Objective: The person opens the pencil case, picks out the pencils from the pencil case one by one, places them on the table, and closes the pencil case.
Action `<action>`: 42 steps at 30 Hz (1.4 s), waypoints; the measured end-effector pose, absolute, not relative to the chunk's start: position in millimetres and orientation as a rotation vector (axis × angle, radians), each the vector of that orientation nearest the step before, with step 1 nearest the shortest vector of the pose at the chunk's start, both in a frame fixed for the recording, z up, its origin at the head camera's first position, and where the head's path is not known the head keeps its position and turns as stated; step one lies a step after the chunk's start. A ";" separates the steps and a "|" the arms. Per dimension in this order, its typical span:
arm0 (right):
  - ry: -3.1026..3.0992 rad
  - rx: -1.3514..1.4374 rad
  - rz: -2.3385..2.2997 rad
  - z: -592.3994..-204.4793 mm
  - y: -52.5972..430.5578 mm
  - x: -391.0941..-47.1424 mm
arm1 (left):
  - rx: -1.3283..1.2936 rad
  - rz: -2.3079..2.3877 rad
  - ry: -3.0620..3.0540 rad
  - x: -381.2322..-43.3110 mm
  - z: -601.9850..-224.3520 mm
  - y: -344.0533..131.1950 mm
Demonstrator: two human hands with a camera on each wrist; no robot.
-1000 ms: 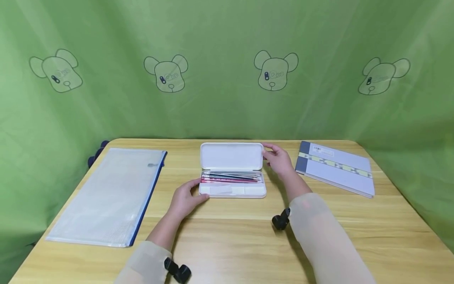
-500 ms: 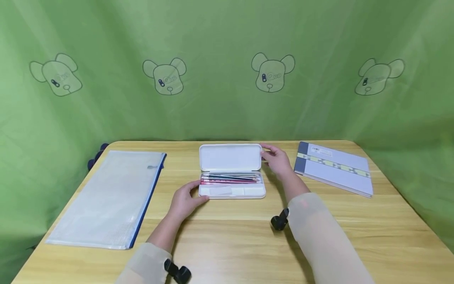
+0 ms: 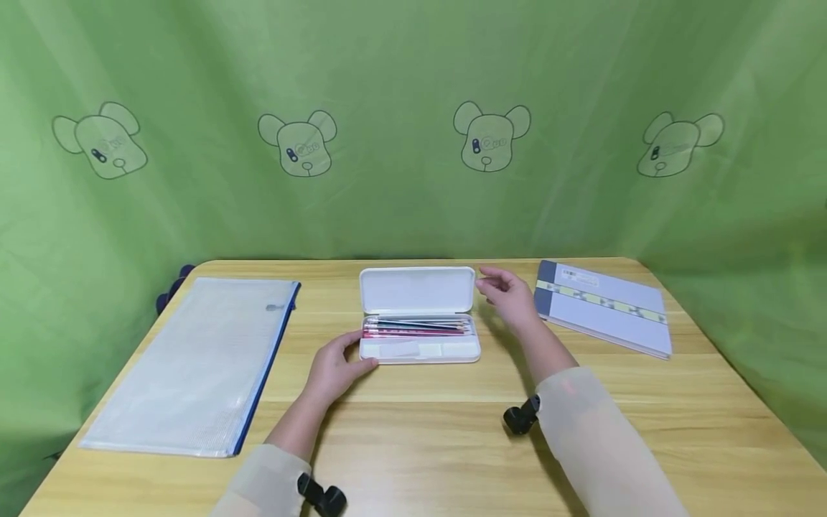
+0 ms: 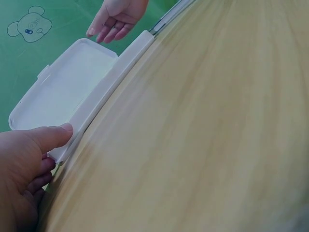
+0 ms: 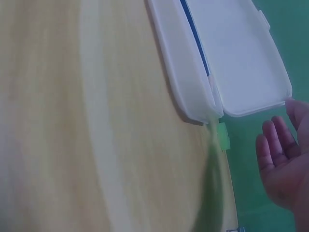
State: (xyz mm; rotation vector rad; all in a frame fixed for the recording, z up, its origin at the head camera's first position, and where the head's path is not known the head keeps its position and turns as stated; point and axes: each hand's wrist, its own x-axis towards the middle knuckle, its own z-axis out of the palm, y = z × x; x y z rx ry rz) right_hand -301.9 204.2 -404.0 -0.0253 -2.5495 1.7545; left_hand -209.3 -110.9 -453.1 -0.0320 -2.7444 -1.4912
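Observation:
A white pencil case (image 3: 456, 350) lies on the table with its lid (image 3: 416, 290) raised at the back. Several pencils (image 3: 413, 332) fill the rear of its tray, and a pale flat piece (image 3: 399, 349) sits in the front part. My left hand (image 3: 332, 368) holds the case's left end; in the left wrist view its thumb (image 4: 55, 138) lies over the front corner. My right hand (image 3: 513, 298) is beside the lid's right edge, a small gap apart in the head view, fingers loosely bent and holding nothing. In the right wrist view the right fingers (image 5: 273, 140) are loosely bent near the lid's corner.
A clear zip pouch with a blue edge (image 3: 187, 366) lies at the left of the wooden table (image 3: 413, 438). At the right is a lilac notebook (image 3: 601, 316) with a patterned band. A green curtain (image 3: 388, 208) stands behind the table.
My right hand has come off the lid's right edge and moved slightly right. The lid stays raised, and my left hand keeps its hold. The head view has shifted slightly.

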 end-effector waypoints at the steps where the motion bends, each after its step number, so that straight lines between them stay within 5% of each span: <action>1: -2.552 -0.029 1.744 -404.1 204.3 -299.4 | -0.027 -1.493 -2.745 -209.2 -453.1 -111.1; 18: -2.942 0.421 1.286 -416.2 179.9 -282.0 | -0.028 -1.481 -2.747 -212.5 -453.4 -113.5; 42: -3.110 0.511 0.908 -416.8 163.6 -281.2 | -0.036 -1.488 -2.752 -209.3 -453.6 -111.5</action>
